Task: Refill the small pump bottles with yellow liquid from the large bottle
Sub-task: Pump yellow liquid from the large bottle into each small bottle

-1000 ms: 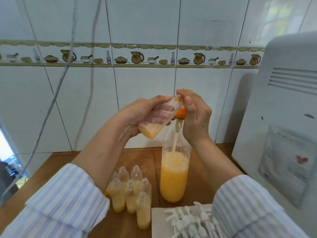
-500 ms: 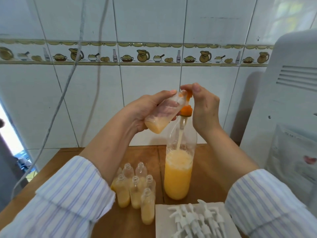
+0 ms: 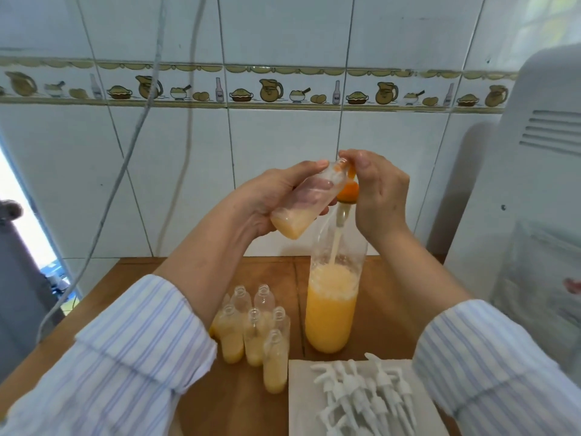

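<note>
white tiled wall with a jug-and-pie border behind a wooden counter point(image 3: 132, 287). head view: since a second ago the small bottle point(image 3: 303, 206) has tipped a little flatter and the stream into the large bottle point(image 3: 331, 300) keeps running, so a transfer is still under way, though the liquid seems to go through the orange funnel point(image 3: 347, 193) into the large bottle rather than out of it. the left hand point(image 3: 270, 199) grips the small bottle, raised above the counter; the right hand point(image 3: 377, 193) pinches the funnel at the large bottle's mouth. the open small bottles point(image 3: 251, 328) stand below, just left of the large bottle, pump heads point(image 3: 364, 394) near.

Home kitchen: food-motif wall tiles point(image 3: 270, 89)
</note>
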